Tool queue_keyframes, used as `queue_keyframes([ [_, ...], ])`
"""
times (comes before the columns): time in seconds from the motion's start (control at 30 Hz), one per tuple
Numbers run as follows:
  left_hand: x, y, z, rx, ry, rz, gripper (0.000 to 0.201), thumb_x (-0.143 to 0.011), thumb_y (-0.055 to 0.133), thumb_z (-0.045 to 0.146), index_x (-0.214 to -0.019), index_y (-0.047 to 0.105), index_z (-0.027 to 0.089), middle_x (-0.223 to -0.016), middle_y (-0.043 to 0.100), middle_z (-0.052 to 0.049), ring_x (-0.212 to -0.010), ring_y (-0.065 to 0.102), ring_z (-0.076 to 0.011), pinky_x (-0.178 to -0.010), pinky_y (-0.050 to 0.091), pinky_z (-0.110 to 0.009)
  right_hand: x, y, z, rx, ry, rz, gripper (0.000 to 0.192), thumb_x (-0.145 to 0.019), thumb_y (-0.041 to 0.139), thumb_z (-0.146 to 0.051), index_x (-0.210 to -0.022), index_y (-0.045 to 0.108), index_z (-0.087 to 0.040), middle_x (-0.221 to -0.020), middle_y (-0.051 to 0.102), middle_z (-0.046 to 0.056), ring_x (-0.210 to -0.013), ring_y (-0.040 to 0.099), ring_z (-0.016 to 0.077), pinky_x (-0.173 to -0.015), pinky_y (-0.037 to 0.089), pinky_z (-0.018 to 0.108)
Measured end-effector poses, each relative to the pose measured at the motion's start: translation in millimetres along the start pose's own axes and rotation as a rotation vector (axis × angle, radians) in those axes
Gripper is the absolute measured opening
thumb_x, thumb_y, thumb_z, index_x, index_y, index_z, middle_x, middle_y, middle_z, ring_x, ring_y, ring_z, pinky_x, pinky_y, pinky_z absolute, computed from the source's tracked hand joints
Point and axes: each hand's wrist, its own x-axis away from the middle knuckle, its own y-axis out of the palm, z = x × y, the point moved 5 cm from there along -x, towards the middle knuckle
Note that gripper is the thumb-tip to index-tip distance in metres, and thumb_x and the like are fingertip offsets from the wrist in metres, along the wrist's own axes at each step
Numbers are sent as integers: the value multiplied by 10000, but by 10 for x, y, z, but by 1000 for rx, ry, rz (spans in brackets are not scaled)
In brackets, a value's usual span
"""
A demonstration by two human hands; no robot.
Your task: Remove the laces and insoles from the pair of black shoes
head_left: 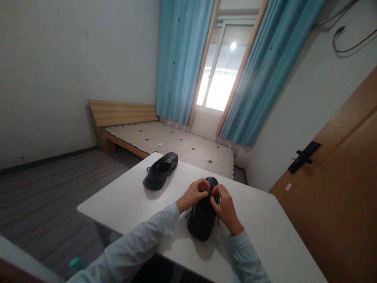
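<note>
You sit at a white table (pixel 265 236) with a black shoe (pixel 203 220) in front of you, its heel toward you and its toe pointing toward the far edge. Your left hand (pixel 193 194) and your right hand (pixel 225 210) meet over the top of the shoe, near its tongue. The fingers of both hands are curled and pinched around the black laces (pixel 210 192), which they grip between them just above the shoe; a loose end of lace trails down the left side of the shoe onto the tabletop. Both of your sleeves are pale blue and reach to the wrists.

A second black shoe (pixel 161 171) lies well apart, farther back and to the left on the same table, its opening facing up and its toe pointing away from you. No hand touches it.

Beyond the table stands a low wooden bed (pixel 165 141) with a patterned mattress. Blue curtains (pixel 182 59) hang at either side of a bright window (pixel 219 67). A wooden door (pixel 338 188) with a dark handle fills the right side of the room.
</note>
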Motion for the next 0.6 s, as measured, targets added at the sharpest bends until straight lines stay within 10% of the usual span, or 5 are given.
queue_keyframes([
  [0.6,-3,4,-45,-27,17,-14,240,-595,532,57,-816,569,143,-744,572,8,-717,536,-121,-697,424,-237,-10,-43,2,-54,22,12,99,-684,550,-119,-690,489,-197,-707,510,0,-686,516,165,-638,417,282],
])
